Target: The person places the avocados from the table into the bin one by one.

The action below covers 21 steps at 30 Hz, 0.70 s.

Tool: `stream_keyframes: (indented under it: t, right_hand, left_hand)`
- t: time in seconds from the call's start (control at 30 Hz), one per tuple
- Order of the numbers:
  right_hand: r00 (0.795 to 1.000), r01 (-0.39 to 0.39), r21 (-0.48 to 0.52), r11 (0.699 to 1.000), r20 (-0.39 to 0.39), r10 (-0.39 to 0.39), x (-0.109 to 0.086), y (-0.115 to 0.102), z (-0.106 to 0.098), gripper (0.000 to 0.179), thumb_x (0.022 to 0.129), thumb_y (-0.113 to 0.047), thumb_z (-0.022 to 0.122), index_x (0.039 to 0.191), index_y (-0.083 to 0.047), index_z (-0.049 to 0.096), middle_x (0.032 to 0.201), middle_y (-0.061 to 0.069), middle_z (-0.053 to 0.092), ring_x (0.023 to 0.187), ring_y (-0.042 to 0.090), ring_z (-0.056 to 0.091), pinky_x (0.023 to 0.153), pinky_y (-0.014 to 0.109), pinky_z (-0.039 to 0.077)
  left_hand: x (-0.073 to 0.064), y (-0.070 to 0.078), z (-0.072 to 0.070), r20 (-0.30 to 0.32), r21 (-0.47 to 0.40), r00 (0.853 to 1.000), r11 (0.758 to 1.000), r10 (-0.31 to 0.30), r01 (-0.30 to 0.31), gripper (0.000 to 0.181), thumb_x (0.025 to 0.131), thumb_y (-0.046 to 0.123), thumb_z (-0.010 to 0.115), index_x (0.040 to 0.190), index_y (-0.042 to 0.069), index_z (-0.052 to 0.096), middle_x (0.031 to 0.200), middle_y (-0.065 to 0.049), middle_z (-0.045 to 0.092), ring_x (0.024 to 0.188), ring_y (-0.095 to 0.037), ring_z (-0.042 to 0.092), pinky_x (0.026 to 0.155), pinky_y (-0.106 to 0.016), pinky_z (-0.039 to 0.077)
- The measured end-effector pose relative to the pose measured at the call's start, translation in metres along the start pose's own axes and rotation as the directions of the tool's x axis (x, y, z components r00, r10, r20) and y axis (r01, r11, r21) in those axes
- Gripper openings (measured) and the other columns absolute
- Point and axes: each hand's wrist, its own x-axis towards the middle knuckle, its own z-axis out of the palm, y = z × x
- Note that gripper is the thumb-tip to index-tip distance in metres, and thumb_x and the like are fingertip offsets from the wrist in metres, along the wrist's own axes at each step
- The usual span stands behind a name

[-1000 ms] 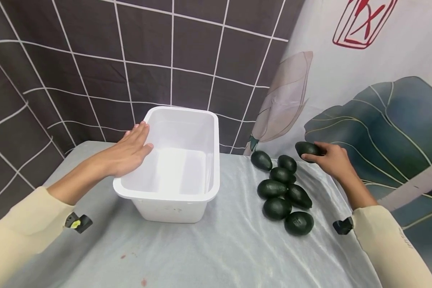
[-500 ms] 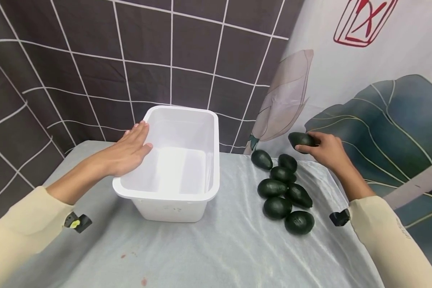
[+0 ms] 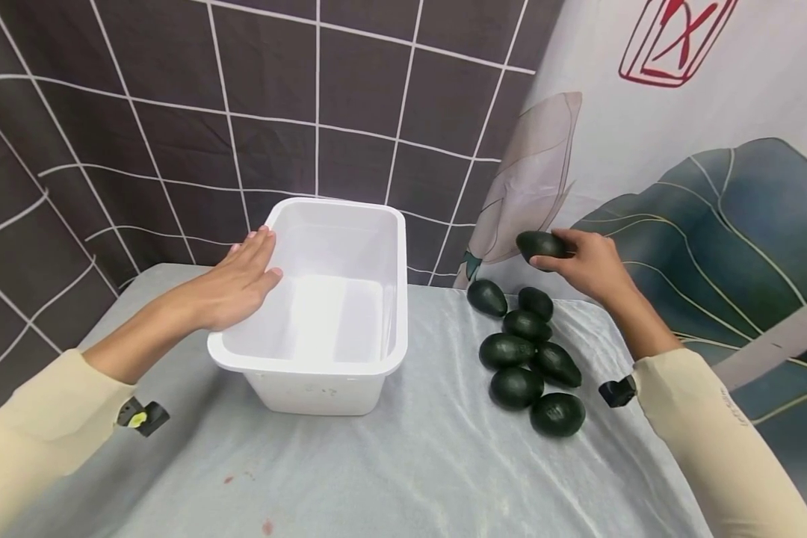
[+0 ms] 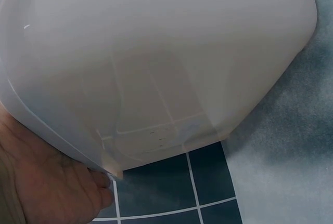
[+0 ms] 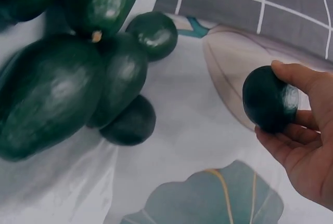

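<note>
My left hand (image 3: 238,288) rests with straight fingers on the left rim of a white plastic tub (image 3: 309,368), whose inside holds nothing. In the left wrist view, the palm and fingers (image 4: 78,193) lie along the tub's outer edge. My right hand (image 3: 593,261) grips a dark green avocado (image 3: 538,245) between thumb and fingertips, raised above the back edge of the table. The right wrist view shows that held avocado (image 5: 268,99) apart from the others. Several more avocados (image 3: 516,388) lie grouped on the table, to the left of and below the right hand.
A pale grey-blue cloth (image 3: 430,448) covers the table. Behind it hangs a dark curtain with a white grid (image 3: 363,82). At the right is a white hanging printed with large leaves (image 3: 719,224). The tub stands left of the avocado group.
My right hand has lifted the avocado and carried it leftward, from beside the group to above its far end. The left hand and the tub have stayed in place.
</note>
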Motion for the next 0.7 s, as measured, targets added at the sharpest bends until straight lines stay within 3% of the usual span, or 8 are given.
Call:
stream_keyframes:
  t: [0.27, 0.57, 0.7]
  right_hand:
    - [0.999, 0.043, 0.003, 0.999, -0.002, -0.043, 0.007, -0.021, 0.002, 0.084, 0.103, -0.046, 0.083, 0.164, 0.004, 0.054, 0.154, 0.036, 0.064, 0.139, 0.055, 0.067, 0.104, 0.065, 0.059]
    - [0.990, 0.135, 0.034, 0.990, -0.050, -0.133, 0.014, -0.044, 0.006, 0.073, 0.101, -0.040, 0.086, 0.158, -0.001, 0.063, 0.147, 0.030, 0.072, 0.135, 0.049, 0.073, 0.094, 0.049, 0.059]
    - [0.988, 0.152, 0.050, 0.987, -0.047, -0.150, 0.017, -0.054, 0.007, 0.072, 0.101, -0.038, 0.086, 0.159, -0.002, 0.062, 0.149, 0.028, 0.072, 0.134, 0.048, 0.073, 0.095, 0.050, 0.058]
  left_hand:
    - [0.000, 0.000, -0.001, 0.003, 0.004, 1.000, 1.000, -0.005, 0.005, 0.078, 0.121, 0.037, 0.024, 0.175, -0.009, -0.010, 0.186, -0.025, -0.022, 0.175, -0.050, -0.019, 0.142, -0.070, -0.008]
    - [0.000, 0.000, -0.001, 0.004, -0.001, 1.000, 1.000, -0.007, 0.007, 0.079, 0.121, 0.038, 0.024, 0.175, -0.008, -0.010, 0.186, -0.025, -0.023, 0.175, -0.049, -0.019, 0.142, -0.070, -0.008]
    - [0.000, 0.000, 0.000, 0.008, -0.001, 1.000, 1.000, -0.010, 0.011, 0.079, 0.121, 0.038, 0.024, 0.175, -0.008, -0.011, 0.186, -0.025, -0.024, 0.175, -0.049, -0.019, 0.142, -0.070, -0.009]
